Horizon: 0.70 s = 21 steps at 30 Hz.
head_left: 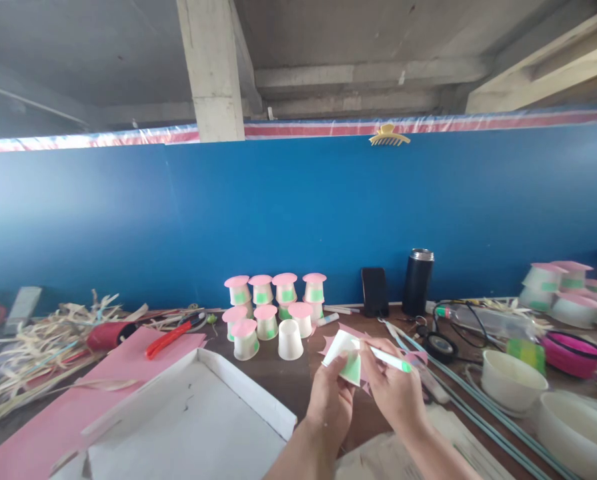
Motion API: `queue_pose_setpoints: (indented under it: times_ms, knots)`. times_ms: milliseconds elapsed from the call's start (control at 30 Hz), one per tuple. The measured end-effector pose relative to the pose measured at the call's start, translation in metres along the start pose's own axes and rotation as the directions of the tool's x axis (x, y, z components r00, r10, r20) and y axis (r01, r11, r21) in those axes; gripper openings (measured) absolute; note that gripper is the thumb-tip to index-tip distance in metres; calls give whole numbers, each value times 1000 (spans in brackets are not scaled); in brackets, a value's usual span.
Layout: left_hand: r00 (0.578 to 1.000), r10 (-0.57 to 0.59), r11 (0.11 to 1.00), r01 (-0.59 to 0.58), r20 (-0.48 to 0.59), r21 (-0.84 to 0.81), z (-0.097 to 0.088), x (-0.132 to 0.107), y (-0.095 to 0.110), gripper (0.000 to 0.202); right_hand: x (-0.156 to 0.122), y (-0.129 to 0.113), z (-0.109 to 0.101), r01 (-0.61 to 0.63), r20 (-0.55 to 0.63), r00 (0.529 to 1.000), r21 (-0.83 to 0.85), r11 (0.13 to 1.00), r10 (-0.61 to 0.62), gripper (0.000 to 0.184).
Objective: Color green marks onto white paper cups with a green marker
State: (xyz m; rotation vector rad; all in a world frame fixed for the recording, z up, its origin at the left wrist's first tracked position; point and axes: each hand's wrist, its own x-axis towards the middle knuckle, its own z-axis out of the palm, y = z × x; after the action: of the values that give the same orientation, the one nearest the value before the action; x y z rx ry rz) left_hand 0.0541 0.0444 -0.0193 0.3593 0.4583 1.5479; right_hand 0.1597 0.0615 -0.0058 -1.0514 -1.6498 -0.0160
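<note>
A white paper cup (336, 349) with a green patch on its side lies tilted in my left hand (331, 397), whose fingers are wrapped round it. In my right hand (394, 383) is a white marker (385, 357) with a green end pointing right; its other end meets the cup. Pink paper with a jagged edge (323, 344) shows behind the cup. Just left of my hands, a plain white cup (291, 340) stands upside down on the table. Beyond it are several upturned cups with green patches and pink paper discs (265, 312) on top, some stacked.
A white box lid (178, 413) and pink sheets (128, 380) with a red-handled tool (168, 340) lie left, beside paper shreds (53, 353). A phone (375, 292) and black flask (418, 283) stand by the blue partition (298, 207). Bowls (513, 380) and blue-grey cords (473, 403) are right.
</note>
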Motion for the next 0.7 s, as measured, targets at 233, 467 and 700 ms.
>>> queue_pose_setpoints:
  times_ms: [233,467,700]
  knots:
    - [1000,-5,1000,5,-12,-21,-1,0,0,30,0,0,1,-27,12,1000,31,999,27,20]
    - [999,-13,999,11,-40,-41,-1,2,-1,28,1,-3,0,-42,8,999,32,999,42,21]
    - [999,-24,998,21,-45,-58,-2,2,-1,27,1,-5,-2,-57,11,998,45,997,57,21]
